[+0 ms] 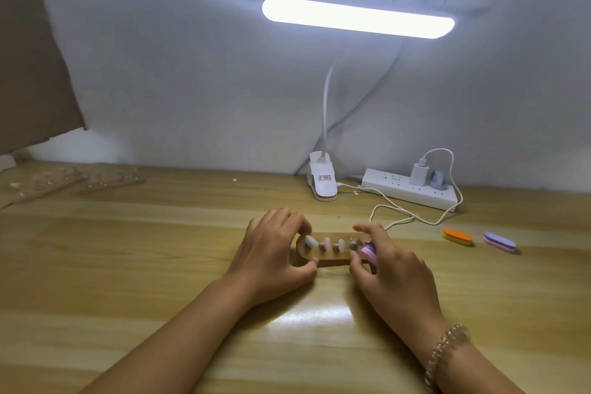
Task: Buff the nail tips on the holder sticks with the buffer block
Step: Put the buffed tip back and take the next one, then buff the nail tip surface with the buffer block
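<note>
both hands busy
left hand (271, 253) grips holder (332, 258); right hand (393, 269) pinches buffer block (369, 252); orange buffer (457, 237) right of those fingers

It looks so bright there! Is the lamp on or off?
On. The lamp glows white, and its glare shows on the table.

The right grip (388, 261) covers the right end of the wooden holder (329, 257) and most of the buffer block (369, 252). The cardboard (32, 67) is cut off at the left edge; the label (323, 178) on the lamp clip (327, 192) is too small to read
</note>
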Available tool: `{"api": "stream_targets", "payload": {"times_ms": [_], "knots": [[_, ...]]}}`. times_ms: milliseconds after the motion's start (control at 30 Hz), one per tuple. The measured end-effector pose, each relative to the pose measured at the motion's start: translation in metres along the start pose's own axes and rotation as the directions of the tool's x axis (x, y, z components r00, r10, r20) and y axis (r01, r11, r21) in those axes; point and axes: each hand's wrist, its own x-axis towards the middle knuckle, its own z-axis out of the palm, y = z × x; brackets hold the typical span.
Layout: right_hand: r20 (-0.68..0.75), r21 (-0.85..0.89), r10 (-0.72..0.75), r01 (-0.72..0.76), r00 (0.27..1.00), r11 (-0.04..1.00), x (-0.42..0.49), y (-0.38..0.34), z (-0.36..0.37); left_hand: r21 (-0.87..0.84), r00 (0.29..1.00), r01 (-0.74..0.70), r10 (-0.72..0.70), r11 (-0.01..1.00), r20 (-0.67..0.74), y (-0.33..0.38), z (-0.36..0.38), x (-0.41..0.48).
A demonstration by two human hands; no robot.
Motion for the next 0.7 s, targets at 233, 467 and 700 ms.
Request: {"api": "stream_targets", "payload": {"times_ms": [233, 467, 700], "knots": [[0.005, -0.028, 0.034, -0.034, 0.999, 0.999, 0.0004, 0.0017, 0.0004, 0.0, 1.0, 0.003, -0.003, 1.0, 0.019, -0.0009, 0.0005, 0.0001], [0.013, -0.023, 0.062, -0.062, 0.998, 0.998, 0.0011, 0.0021, -0.0007, -0.044, 0.999, 0.054, -0.053, 0.998, 0.011, -0.0031, 0.0026, 0.0008], [0.03, -0.01, 0.035, -0.034, 0.999, 0.999, 0.0008, 0.0013, 0.0003, -0.118, 0.959, 0.285, -0.282, 0.951, 0.038, -0.0096, 0.0038, 0.0059]]}}
